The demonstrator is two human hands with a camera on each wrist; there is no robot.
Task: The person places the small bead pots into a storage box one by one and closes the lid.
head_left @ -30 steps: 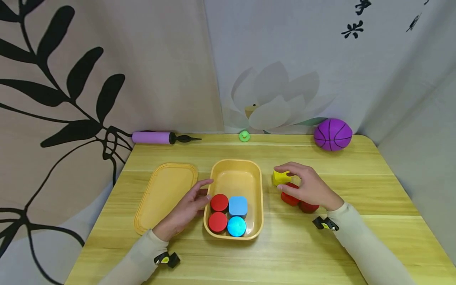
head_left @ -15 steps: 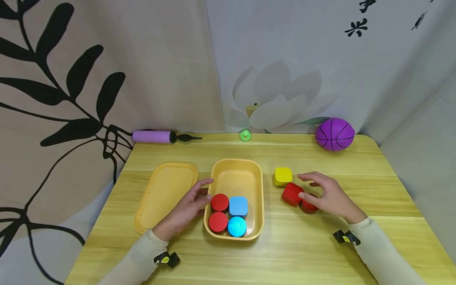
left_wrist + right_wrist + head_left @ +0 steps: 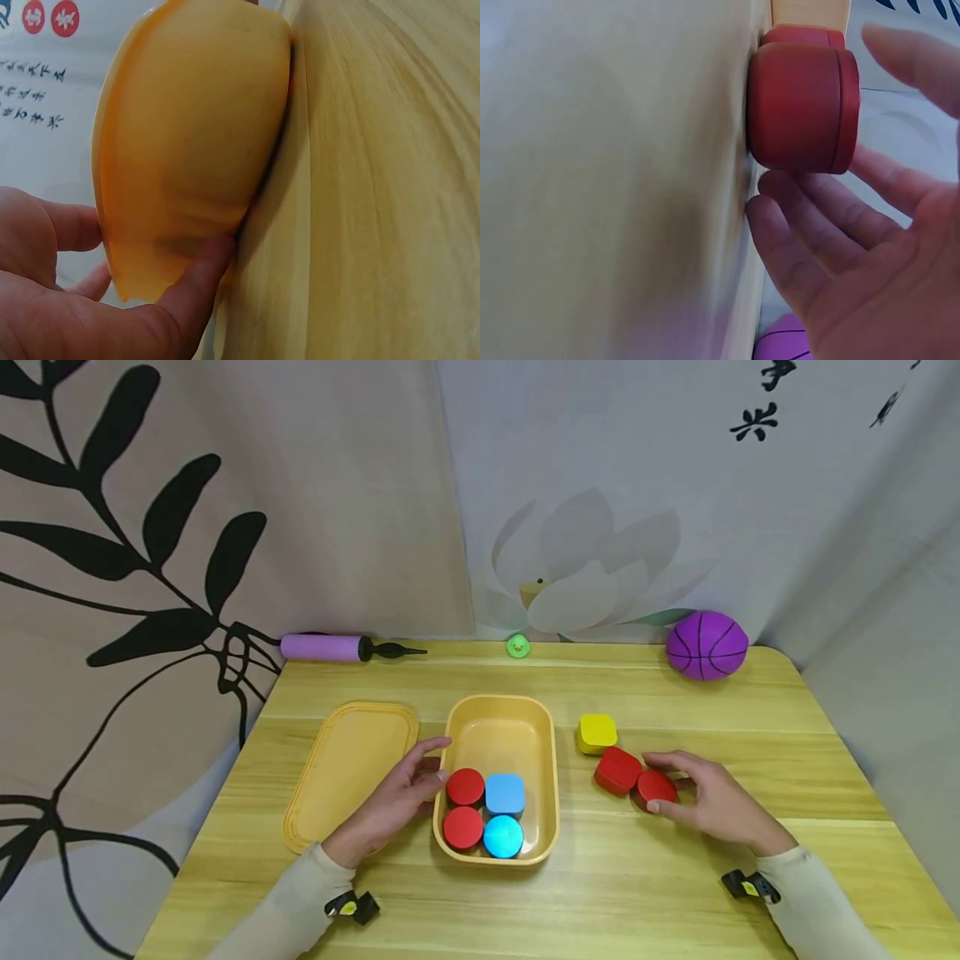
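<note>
My left hand [image 3: 390,806] rests at the left side of a pale orange plastic box [image 3: 501,731], fingertips at its rim; the left wrist view shows fingers and thumb against the box wall [image 3: 191,120]. In the box's near half sit two round red tins [image 3: 464,807], a blue square tin [image 3: 505,794] and a blue round tin [image 3: 503,837]. My right hand [image 3: 716,797] is spread around a round red tin [image 3: 656,786] on the table; its thumb stands off the tin [image 3: 799,109] in the right wrist view. Beside it are a red square tin [image 3: 618,770] and a yellow square tin [image 3: 597,733].
The box's flat orange lid [image 3: 345,768] lies left of the box, partly behind my left hand. Along the back edge are a purple hand pump [image 3: 322,647], a small green ball with a face [image 3: 517,646] and a purple basketball [image 3: 707,646]. Curtains hang behind the wooden table [image 3: 600,893].
My right hand has moved right and nearer, from over the yellow square tin to around the round red tin. My left hand has stayed at the box.
</note>
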